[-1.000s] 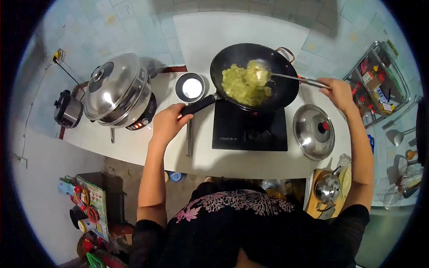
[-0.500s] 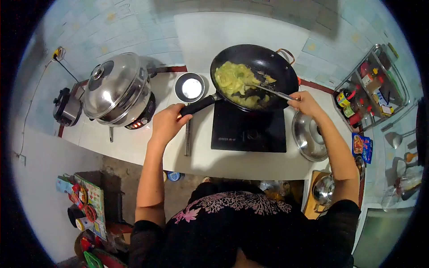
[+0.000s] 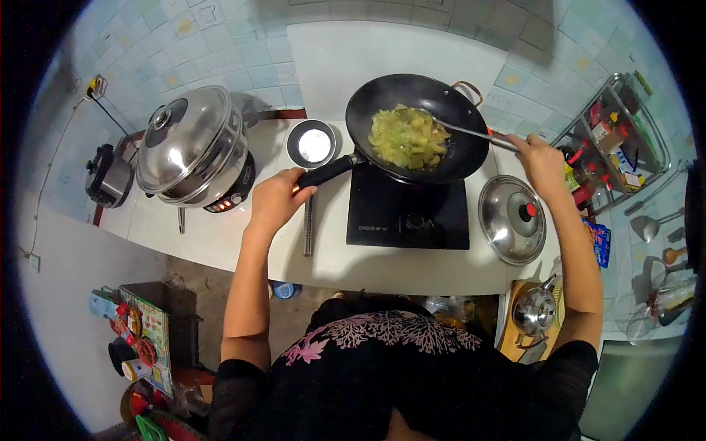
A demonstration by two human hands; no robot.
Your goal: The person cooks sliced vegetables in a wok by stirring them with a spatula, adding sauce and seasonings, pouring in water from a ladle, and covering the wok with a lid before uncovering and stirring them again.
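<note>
My left hand (image 3: 278, 197) is closed round the black handle (image 3: 327, 171) of a wok (image 3: 465, 153), which sits at the back of a black induction cooktop (image 3: 408, 213). Inside the wok lies a heap of green-yellow sliced food (image 3: 408, 138). My right hand (image 3: 539, 162) grips the end of a metal spatula (image 3: 471, 132), whose head is down in the food and hidden by it. To the right of the cooktop a steel lid (image 3: 512, 220) with a red-topped knob lies on the counter.
A small pan (image 3: 312, 144) stands left of the wok. Farther left are a big lidded steel steamer (image 3: 193, 147) and a rice cooker (image 3: 110, 176). A kettle (image 3: 535, 312) sits on a wooden board at lower right. A rack (image 3: 625, 143) holds bottles at the right wall.
My right hand moved left and forward over the lid, then back right with the spatula. The food, spread at the wok's left half second ago, is now gathered nearer the middle. My left hand stays put.
</note>
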